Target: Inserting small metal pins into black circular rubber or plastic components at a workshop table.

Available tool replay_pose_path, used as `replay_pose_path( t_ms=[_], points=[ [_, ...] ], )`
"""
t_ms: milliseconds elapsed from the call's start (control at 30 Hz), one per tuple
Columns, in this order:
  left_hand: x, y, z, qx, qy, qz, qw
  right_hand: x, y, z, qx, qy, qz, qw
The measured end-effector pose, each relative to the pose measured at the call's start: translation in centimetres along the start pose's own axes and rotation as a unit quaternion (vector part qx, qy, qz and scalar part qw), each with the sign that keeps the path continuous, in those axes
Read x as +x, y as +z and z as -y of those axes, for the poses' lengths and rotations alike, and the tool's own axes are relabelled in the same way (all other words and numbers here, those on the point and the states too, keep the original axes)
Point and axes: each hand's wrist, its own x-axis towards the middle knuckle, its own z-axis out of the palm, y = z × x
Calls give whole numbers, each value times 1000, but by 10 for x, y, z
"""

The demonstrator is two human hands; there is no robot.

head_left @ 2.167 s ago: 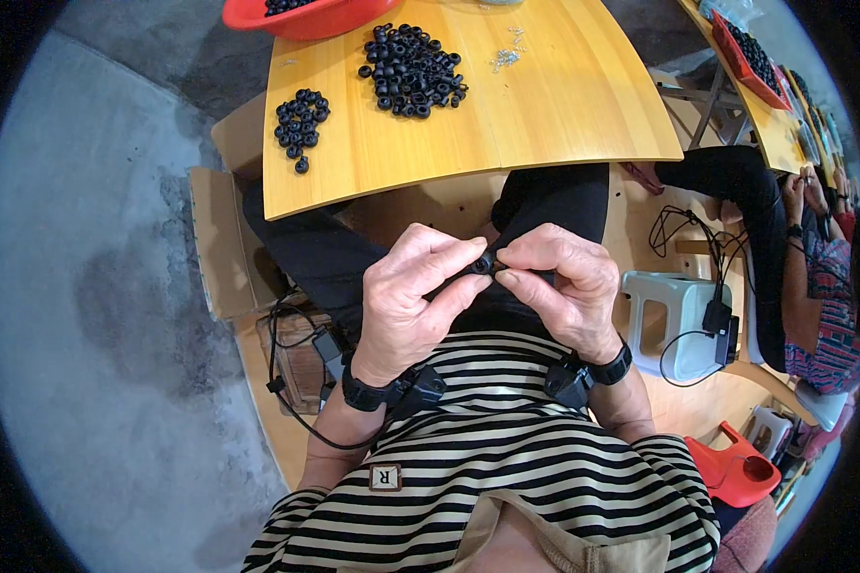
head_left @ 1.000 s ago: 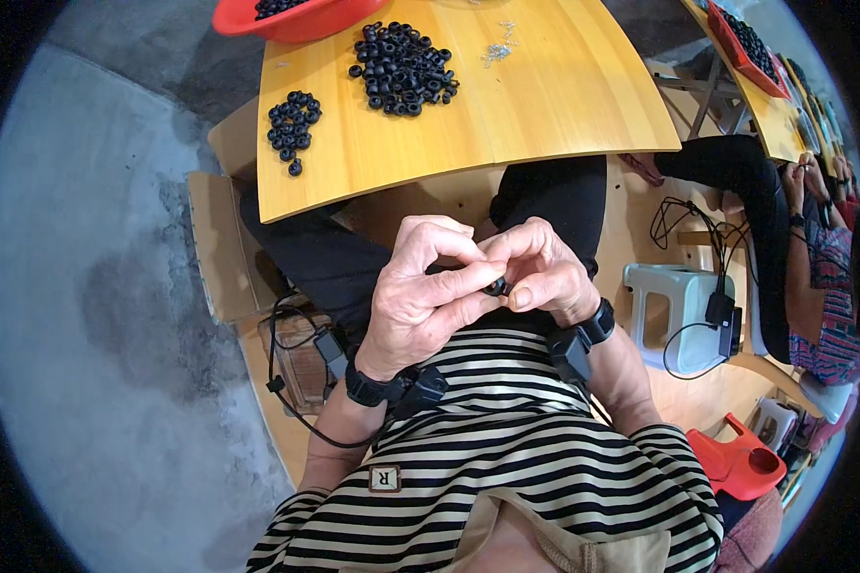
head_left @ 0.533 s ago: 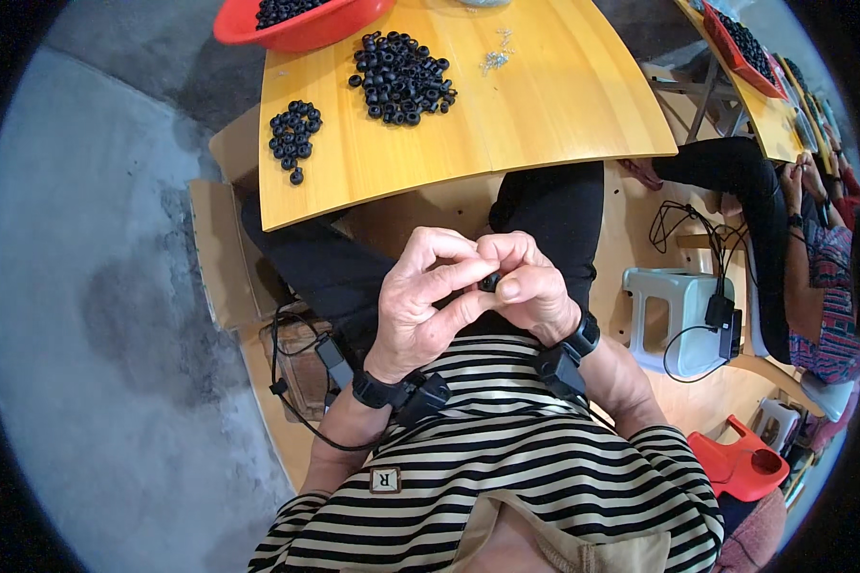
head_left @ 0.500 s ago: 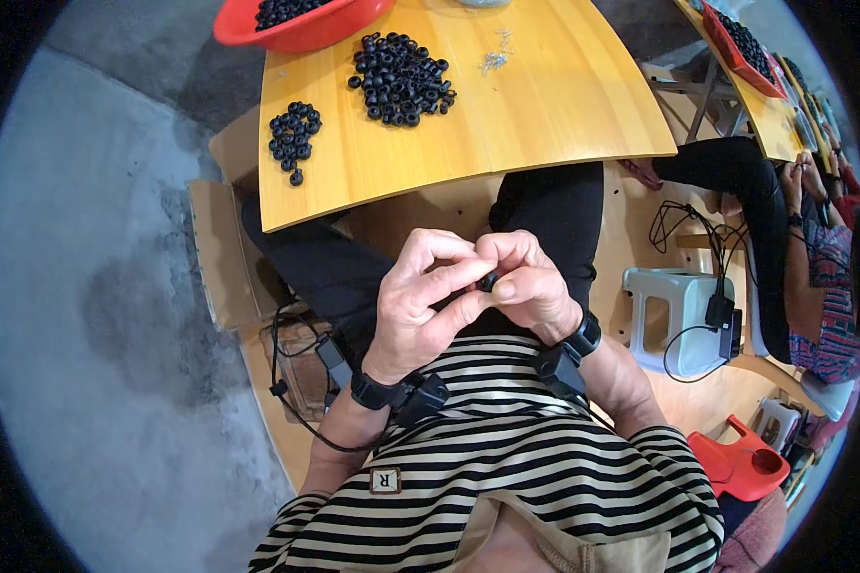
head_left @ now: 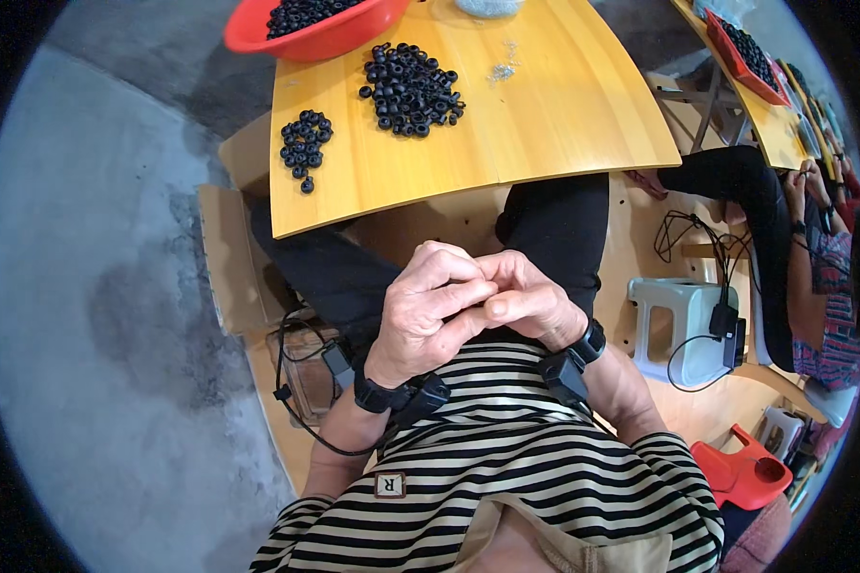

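Note:
My left hand (head_left: 433,306) and my right hand (head_left: 532,298) meet above my lap, below the near edge of the table. Both are closed, with thumbs and fingertips pressed together in a pinch. Whatever lies between the fingertips is covered by them now; a small black round part showed there half a second ago. Ahead on the yellow wooden table (head_left: 564,115) lies a large heap of black ring-like parts (head_left: 413,91), and to its left a smaller group of the same parts (head_left: 305,145). Several tiny clear or silvery pieces (head_left: 503,72) are scattered right of the heap.
A red basin (head_left: 354,36) of black parts stands at the table's far left, a bowl of pale pieces (head_left: 488,6) at its far edge. Cables hang by both my wrists. To the right are a pale stool (head_left: 677,329), a red stool (head_left: 743,470) and another person's arm (head_left: 801,277).
My fingers have closed in, so the black part seen between them is now hidden. The table and its contents sit slightly lower in the picture.

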Motion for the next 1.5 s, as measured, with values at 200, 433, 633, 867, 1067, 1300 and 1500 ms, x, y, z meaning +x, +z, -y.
replay_pose_path(
  t_ms=[200,433,633,867,1067,1300,1500],
  points=[
    [-1,4,2,5,-7,-6,1000,3,-13,-8,29,12,0,1000],
    [-3,6,3,10,-22,-20,1000,3,-5,-8,36,-16,-42,998],
    [-4,6,4,-3,-20,-20,1000,3,9,-5,70,-7,-87,994],
    [-8,-1,-2,-25,-106,-11,994,3,-1,-1,92,28,-5,995],
    [-10,-36,12,114,-177,-145,967,3,7,15,-183,8,-150,972],
    [-30,-105,81,312,-215,-298,876,10,-7,34,-250,-70,-214,942],
    [-19,-119,114,406,-167,-305,845,27,-25,42,-406,-166,-271,857]
  ],
)
